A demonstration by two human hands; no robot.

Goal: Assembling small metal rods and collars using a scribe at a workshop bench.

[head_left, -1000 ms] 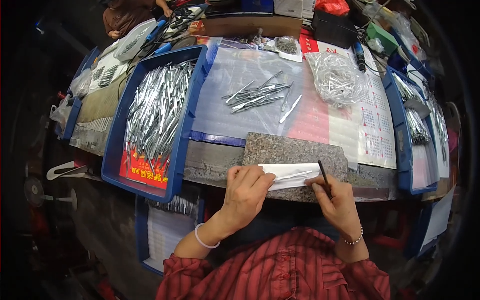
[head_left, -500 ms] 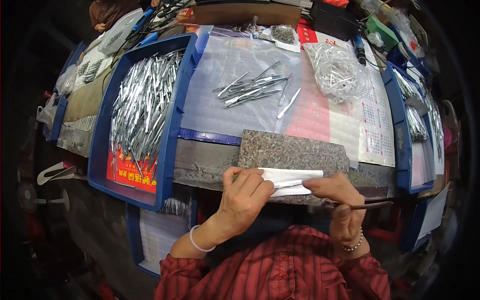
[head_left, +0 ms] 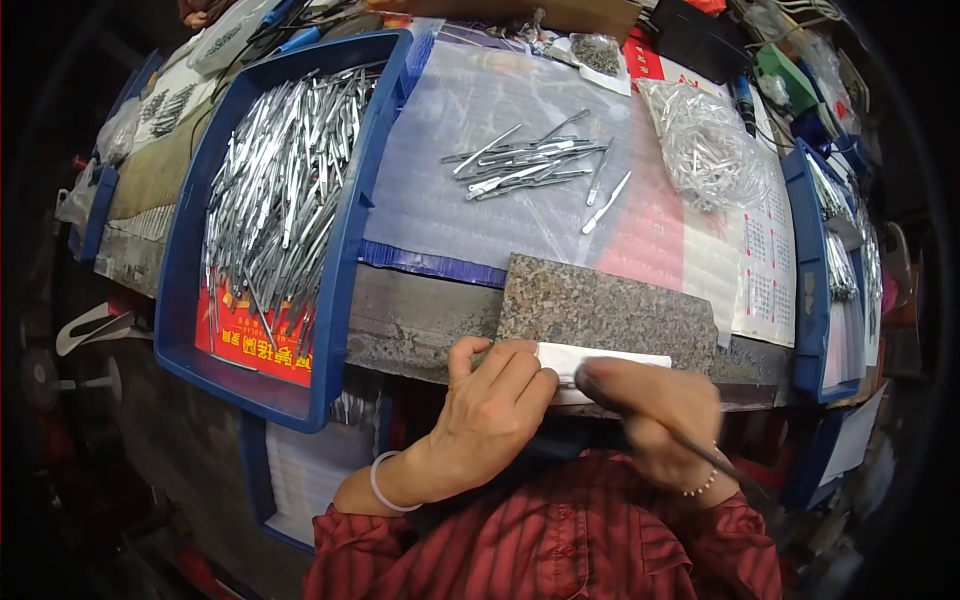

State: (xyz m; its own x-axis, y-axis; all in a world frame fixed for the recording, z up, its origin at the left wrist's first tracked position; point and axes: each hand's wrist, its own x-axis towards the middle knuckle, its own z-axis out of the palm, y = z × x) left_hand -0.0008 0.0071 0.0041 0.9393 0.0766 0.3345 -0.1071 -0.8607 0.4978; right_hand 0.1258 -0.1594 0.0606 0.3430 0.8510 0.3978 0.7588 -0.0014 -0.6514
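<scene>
Our left hand point(head_left: 495, 400) presses a white folded paper strip point(head_left: 600, 358) onto the speckled granite slab point(head_left: 610, 310) at the table edge; our blurred right hand point(head_left: 655, 410) grips a thin dark tool point(head_left: 725, 465). We seem mid-stroke; next needs steady pressure.

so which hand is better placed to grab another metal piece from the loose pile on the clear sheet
Probably the left. The left hand only presses the white folded paper on the speckled granite slab, so its fingers could lift away. The right hand already grips a thin dark tool. The loose silver metal pieces lie ahead.
</scene>
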